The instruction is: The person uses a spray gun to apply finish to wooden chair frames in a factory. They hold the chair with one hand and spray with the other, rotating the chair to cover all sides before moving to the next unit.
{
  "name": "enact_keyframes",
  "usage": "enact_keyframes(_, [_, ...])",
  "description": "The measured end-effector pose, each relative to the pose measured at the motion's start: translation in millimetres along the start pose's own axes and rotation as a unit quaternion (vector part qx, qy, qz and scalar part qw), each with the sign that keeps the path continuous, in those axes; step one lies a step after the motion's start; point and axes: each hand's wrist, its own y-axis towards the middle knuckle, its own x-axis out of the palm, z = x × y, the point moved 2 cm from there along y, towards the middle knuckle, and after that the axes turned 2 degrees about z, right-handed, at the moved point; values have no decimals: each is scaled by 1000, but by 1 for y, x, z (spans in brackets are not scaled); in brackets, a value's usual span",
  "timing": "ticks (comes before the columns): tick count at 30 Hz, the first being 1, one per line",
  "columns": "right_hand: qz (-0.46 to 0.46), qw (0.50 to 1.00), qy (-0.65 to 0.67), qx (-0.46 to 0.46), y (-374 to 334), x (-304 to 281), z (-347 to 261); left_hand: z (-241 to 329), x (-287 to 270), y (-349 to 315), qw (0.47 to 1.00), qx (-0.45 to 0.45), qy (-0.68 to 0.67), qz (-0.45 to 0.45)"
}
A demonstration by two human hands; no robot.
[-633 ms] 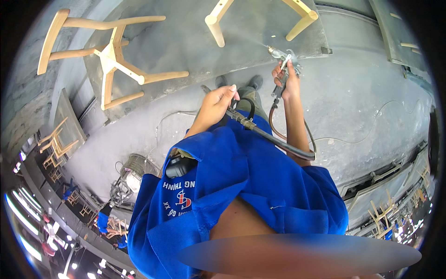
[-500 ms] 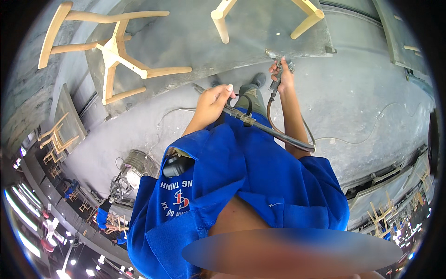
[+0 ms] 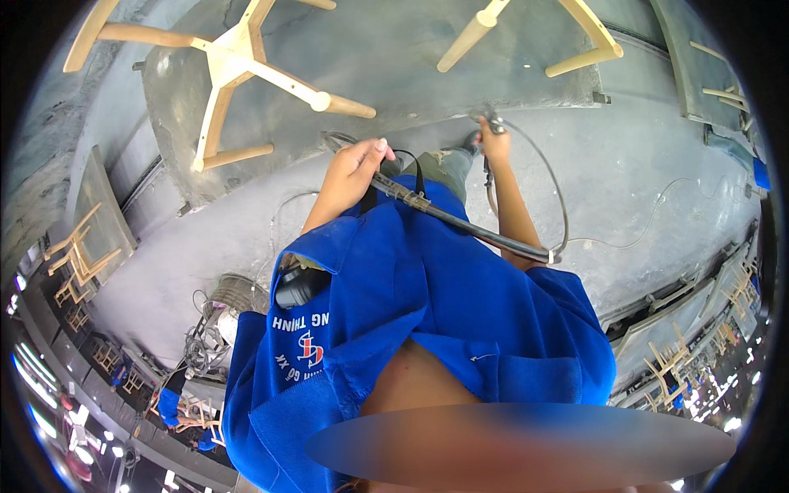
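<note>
My right hand [image 3: 493, 146] is wrapped around a spray gun [image 3: 491, 123], held out over the near edge of a grey platform [image 3: 394, 90]. The gun is blurred. Bent fingers of my left hand [image 3: 349, 174] close on a dark hose bundle [image 3: 460, 217], which runs across my front to my right forearm. On the platform's left stands a pale wooden chair frame [image 3: 228, 64], legs splayed. Parts of a second wooden frame [image 3: 588, 29] show at the top, to the right; its rest is cut off.
A thin hose [image 3: 633, 245] trails over the grey floor at right. At lower left sit a round metal container [image 3: 234, 294] and tangled cable [image 3: 197, 349]. More chair frames stand at left [image 3: 82, 251] and right [image 3: 670, 361]. A person in blue [image 3: 168, 405] is far off at left.
The spray gun has turned and shifted slightly left, and its hose now arcs out to the right. My left hand is a little further left. Both chair frames show at changed positions and angles.
</note>
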Motion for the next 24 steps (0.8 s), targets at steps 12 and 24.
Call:
enact_keyframes(12, [138,894,-310,-292,-165,33,-222,-47,-145,26,986,67,-147,34])
enact_keyframes(24, [249,823,-322,-396,-190,32,-342,-60,-163,39,977,84,-188,49])
